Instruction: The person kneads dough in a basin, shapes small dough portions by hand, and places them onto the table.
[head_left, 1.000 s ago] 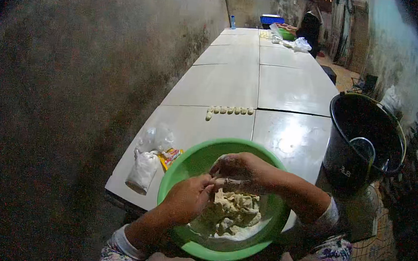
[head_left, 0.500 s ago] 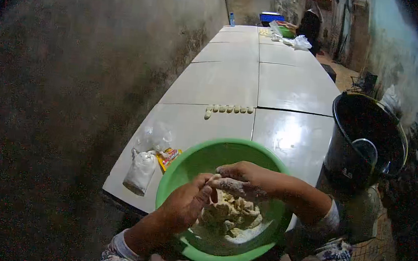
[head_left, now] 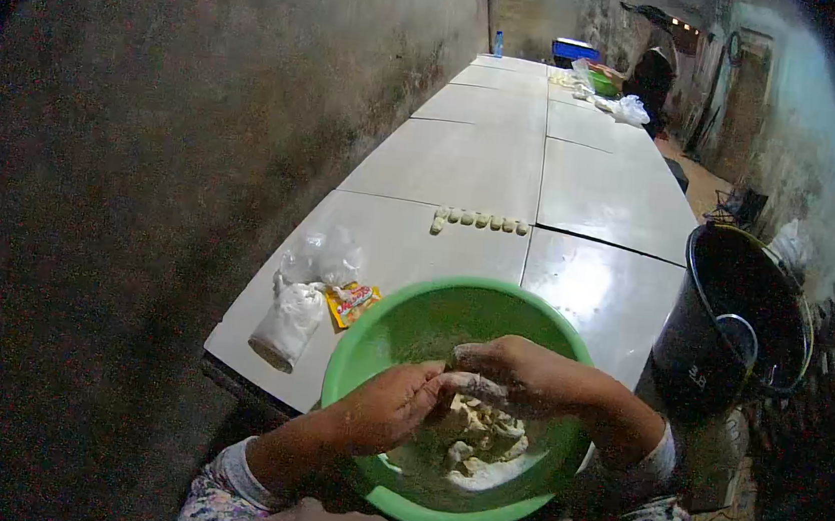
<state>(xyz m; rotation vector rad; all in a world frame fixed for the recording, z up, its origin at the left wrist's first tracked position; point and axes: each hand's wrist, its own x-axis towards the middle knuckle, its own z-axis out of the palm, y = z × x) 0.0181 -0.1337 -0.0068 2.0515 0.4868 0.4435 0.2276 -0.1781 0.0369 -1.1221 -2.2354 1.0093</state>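
Observation:
A green bowl (head_left: 480, 292) stands at the near end of the white table, with lumpy pale dough (head_left: 486, 433) and white flour in it. Over the bowl, my left hand (head_left: 385, 405) and my right hand (head_left: 507, 372) meet at the fingertips. Both hands have curled fingers dusted with flour. Whatever lies between them is hidden by the fingers. Beyond the bowl, several small dough pieces (head_left: 482, 221) lie in a row on the table, one of them set just below the row's left end.
Left of the bowl are a bag of white powder (head_left: 289, 324), a clear plastic bag (head_left: 323, 254) and a yellow-red packet (head_left: 351, 303). A black bucket (head_left: 697, 333) stands at the right. A person (head_left: 651, 77) is at the table's far end, near a green basin (head_left: 603, 83).
The view has shifted, so the table's far end and the bucket sit further right. My hands remain together over the bowl, with the right hand's fingers closer over the left fingertips.

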